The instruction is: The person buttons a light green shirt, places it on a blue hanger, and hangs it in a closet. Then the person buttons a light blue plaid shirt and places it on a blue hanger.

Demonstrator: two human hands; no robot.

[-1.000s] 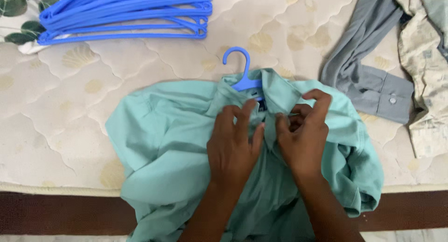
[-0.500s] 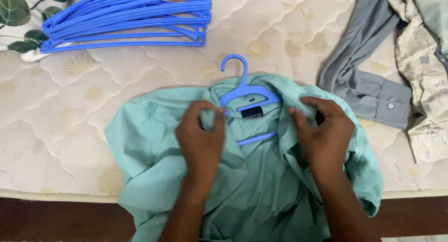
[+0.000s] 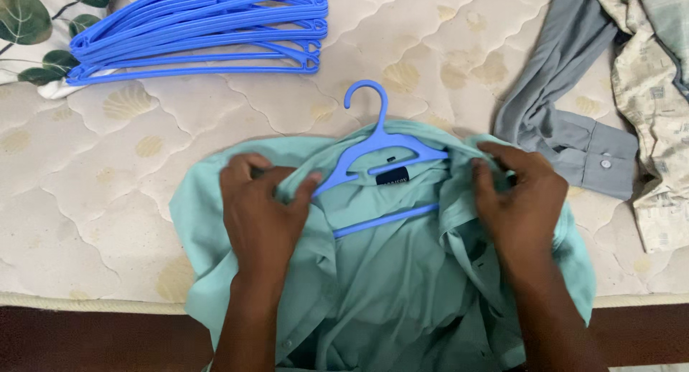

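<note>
Quilted and cream-coloured, the mattress [image 3: 179,171] with pale shell patterns carries everything, and its front edge runs just below the mint-green shirt [image 3: 387,286], which I take as the landmark. This shirt lies front-up near that edge, its lower part hanging over it. Beyond the shirt, to the upper left, is a stack of blue hangers [image 3: 201,27]; to the upper right, a grey shirt [image 3: 560,128] with a buttoned cuff lies against a patterned cloth [image 3: 660,128].

One blue hanger [image 3: 380,164] sits inside the green shirt's neck, its hook pointing away past the collar. A second ago both hands were pinched together at the collar and the hanger body was mostly covered; now they have moved apart to the two shoulders, and the hanger's arms and lower bar show clearly. The front seems opened so the hanger can seat in the shoulders.

The left hand [image 3: 258,214] lies palm-down on the shirt's left shoulder, its fingers closed on a fold of cloth beside the hanger arm. The right hand [image 3: 520,200] grips the right collar edge, fingers curled on the cloth.
</note>
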